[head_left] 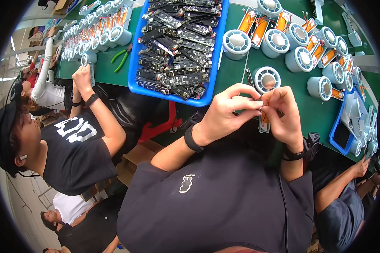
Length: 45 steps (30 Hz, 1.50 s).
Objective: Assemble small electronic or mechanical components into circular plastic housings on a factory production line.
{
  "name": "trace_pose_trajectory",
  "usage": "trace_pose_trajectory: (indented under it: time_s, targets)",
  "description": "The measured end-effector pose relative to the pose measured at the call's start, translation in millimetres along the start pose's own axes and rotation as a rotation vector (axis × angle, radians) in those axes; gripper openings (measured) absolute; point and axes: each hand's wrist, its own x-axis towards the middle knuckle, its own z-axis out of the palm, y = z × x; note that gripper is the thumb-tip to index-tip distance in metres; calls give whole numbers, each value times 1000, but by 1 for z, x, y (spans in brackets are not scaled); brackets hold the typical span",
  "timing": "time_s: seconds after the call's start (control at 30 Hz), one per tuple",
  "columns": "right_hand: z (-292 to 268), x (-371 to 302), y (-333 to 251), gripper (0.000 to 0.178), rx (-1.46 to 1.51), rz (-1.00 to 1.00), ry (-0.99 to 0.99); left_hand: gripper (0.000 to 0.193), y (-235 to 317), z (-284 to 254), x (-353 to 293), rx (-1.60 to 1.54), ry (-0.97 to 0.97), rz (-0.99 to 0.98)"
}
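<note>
In front of me is a light-blue handheld fan body (267, 78) with a round slotted head. The lower end of its handle (264, 126) shows beneath my hands, with a bit of orange inside. My left hand (232, 107) is closed in a pinch over the handle. Fingertip to fingertip with it, my right hand (283, 113) is also pinching. What sits between the fingertips is too small to make out. A narrow dark circuit board (249, 78) stands beside the fan head, next to my left fingers, which partly cover it.
A blue tray (133, 71) full of dark circuit boards lies to the left. More fan bodies (299, 59) with orange batteries crowd the right; others (95, 40) line the far left. Green-handled pliers (121, 59) lie beside the tray. A blue bin (345, 126) holds light-blue parts. A co-worker (71, 147) sits left.
</note>
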Motion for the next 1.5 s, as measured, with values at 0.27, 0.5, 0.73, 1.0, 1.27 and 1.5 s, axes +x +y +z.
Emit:
trace_pose_trajectory:
  time_s: [0.27, 0.5, 0.73, 1.0, 1.27, 1.5]
  targets:
    - [0, -3, 1, 27, -166, -205, 6, 27, -6, 4, -4, -92, -24, -22]
    - [-5, -2, 9, 18, -199, -283, -4, 30, -8, 12, -5, -14, 51, 108]
    - [3, -3, -1, 19, -303, -223, 94, 31, -11, 12, -6, 36, 109, 110]
    - [6, -5, -5, 23, -509, -348, 103, 26, -10, 10, -7, 114, 110, 128]
    - [2, -15, 13, 40, -587, -386, 137, 12, -12, 18, 0, 171, 126, 216]
    - [8, -7, 10, 39, -599, -449, 134, 9, -4, 12, 1, 170, 148, 194]
